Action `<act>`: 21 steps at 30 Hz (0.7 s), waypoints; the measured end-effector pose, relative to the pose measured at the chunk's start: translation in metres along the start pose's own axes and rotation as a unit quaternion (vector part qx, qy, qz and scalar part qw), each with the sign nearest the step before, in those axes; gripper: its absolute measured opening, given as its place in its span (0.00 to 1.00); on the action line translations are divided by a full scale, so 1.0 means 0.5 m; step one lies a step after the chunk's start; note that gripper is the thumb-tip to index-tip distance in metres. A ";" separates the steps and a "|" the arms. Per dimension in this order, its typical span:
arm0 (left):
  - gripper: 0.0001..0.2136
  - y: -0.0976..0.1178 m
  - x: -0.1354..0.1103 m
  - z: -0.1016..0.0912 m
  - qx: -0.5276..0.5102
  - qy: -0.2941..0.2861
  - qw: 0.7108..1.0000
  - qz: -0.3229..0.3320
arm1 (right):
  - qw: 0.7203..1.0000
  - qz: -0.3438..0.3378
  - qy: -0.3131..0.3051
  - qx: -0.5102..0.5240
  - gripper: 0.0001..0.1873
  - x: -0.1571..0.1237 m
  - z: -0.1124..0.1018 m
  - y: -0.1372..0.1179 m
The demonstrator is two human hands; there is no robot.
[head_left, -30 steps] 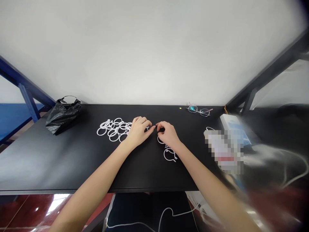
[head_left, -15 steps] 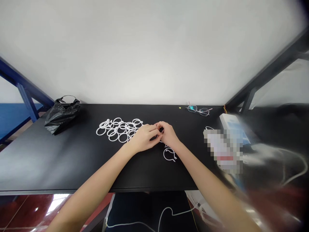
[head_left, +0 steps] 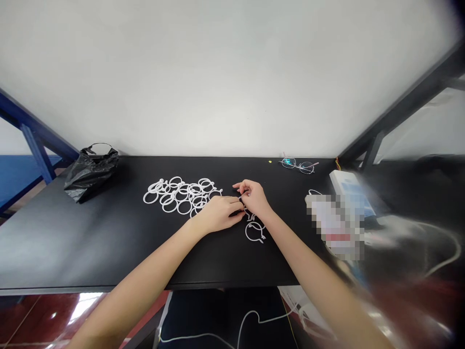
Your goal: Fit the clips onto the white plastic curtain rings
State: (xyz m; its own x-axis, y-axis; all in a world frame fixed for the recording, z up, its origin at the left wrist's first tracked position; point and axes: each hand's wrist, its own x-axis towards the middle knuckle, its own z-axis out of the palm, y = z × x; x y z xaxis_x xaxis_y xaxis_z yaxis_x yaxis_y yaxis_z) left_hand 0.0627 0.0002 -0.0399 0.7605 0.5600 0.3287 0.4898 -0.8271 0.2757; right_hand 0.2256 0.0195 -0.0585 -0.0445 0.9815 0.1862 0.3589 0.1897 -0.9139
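Observation:
Over the black table, my hands meet around a thin white plastic ring, of which only a small end [head_left: 240, 197] shows at the fingertips. My right hand [head_left: 255, 198] pinches it between thumb and forefinger, the other fingers loosely curled. From the left, my left hand [head_left: 220, 213] reaches in, palm down, its closed fingertips against the same piece; its exact grip is partly hidden. To its left lies a pile of closed white plastic rings [head_left: 192, 198] with small knobs. Just below my right hand lie a few unfastened white rings [head_left: 256, 240] with clasp ends apart.
A crumpled black plastic bag [head_left: 92, 172] sits at the table's left. Eyeglasses [head_left: 298, 166] rest near the back wall. On the right are a white and blue box [head_left: 350, 191] and a blurred-out item [head_left: 334, 225]. A white cable [head_left: 250, 312] hangs below the table edge.
My hands have drawn slightly apart at the fingertips, and my left hand has turned and dropped a little. More of the pile and of the unfastened rings shows.

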 end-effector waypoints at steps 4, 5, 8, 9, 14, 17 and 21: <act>0.09 -0.006 0.000 0.003 0.018 -0.005 1.000 -0.018 | 0.999 0.008 0.006 0.051 0.09 0.007 0.000 0.009; 0.09 -0.009 0.000 0.004 0.018 -0.002 1.000 -0.025 | 0.998 0.014 0.008 0.067 0.08 0.009 0.001 0.012; 0.08 -0.014 0.000 0.004 0.006 0.002 1.000 -0.029 | 0.993 0.034 0.009 0.116 0.08 0.013 0.003 0.016; 0.07 -0.015 0.000 0.004 0.005 -0.003 1.000 -0.026 | 0.991 0.038 0.011 0.130 0.08 0.013 0.003 0.016; 0.09 -0.015 0.003 0.000 0.029 -0.028 0.999 -0.013 | 0.985 0.056 0.029 0.160 0.07 0.017 0.003 0.015; 0.10 -0.014 0.003 0.000 0.025 -0.021 0.999 -0.013 | 0.983 0.070 0.035 0.167 0.06 0.019 0.001 0.013; 0.09 -0.014 0.002 -0.001 0.006 -0.003 0.999 -0.032 | 0.983 0.069 0.040 0.168 0.05 0.018 -0.002 0.008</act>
State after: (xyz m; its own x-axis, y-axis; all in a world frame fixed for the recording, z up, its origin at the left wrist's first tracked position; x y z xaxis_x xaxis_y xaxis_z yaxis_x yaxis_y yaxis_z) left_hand 0.0599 0.0065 -0.0408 0.7307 0.6107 0.3051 0.5419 -0.7907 0.2849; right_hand 0.2278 0.0293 -0.0602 0.0617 0.9958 0.0680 0.0271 0.0665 -0.9974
